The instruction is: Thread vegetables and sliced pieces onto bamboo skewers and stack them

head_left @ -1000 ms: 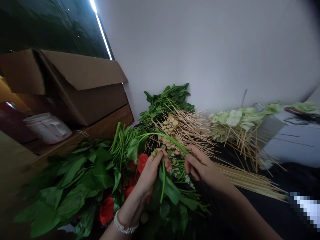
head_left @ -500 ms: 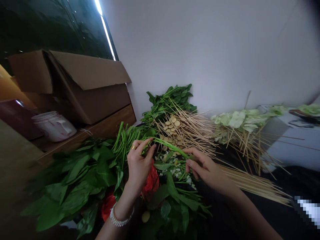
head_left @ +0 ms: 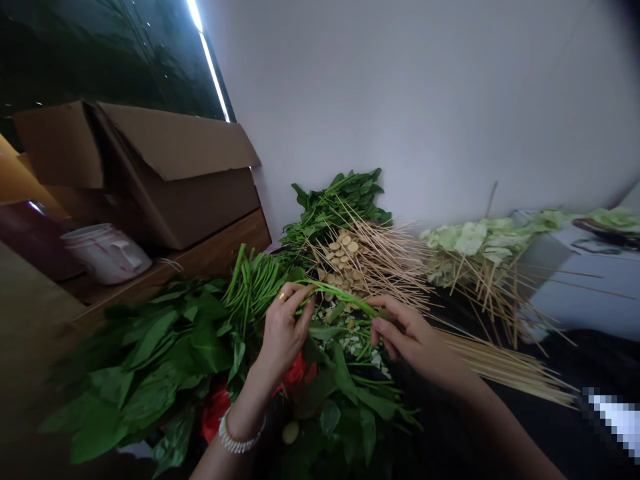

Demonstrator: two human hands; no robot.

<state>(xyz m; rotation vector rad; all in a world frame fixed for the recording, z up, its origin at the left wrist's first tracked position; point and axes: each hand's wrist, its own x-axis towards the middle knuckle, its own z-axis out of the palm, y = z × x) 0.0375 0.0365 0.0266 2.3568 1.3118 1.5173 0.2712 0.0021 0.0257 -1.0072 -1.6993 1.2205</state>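
Observation:
Green stems (head_left: pixel 345 294) stretch between my two hands. My left hand (head_left: pixel 286 328), with a ring and a beaded bracelet, pinches their left end. The right end is gripped between the thumb and fingers of my right hand (head_left: pixel 403 333). Below the hands lie loose leafy stems (head_left: pixel 357 400) and pale chopped bits (head_left: pixel 353 347). A big heap of leafy greens (head_left: pixel 155 353) spreads to the left, its cut stems (head_left: pixel 255 280) pointing up beside my left hand. Behind the stems are skewered round slices (head_left: pixel 343 250).
Bare skewers (head_left: pixel 510 367) lie right of my right hand. Skewered cabbage leaves (head_left: pixel 473 239) are farther back right. More greens (head_left: pixel 345 200) rest against the wall. A cardboard box (head_left: pixel 195 200) and a plastic jar (head_left: pixel 105 253) stand on the left ledge. Red plastic (head_left: pixel 215 407) shows beneath the greens.
My left hand has moved slightly right and now sits closer to my right hand, still pinching the stems. My right hand has barely moved.

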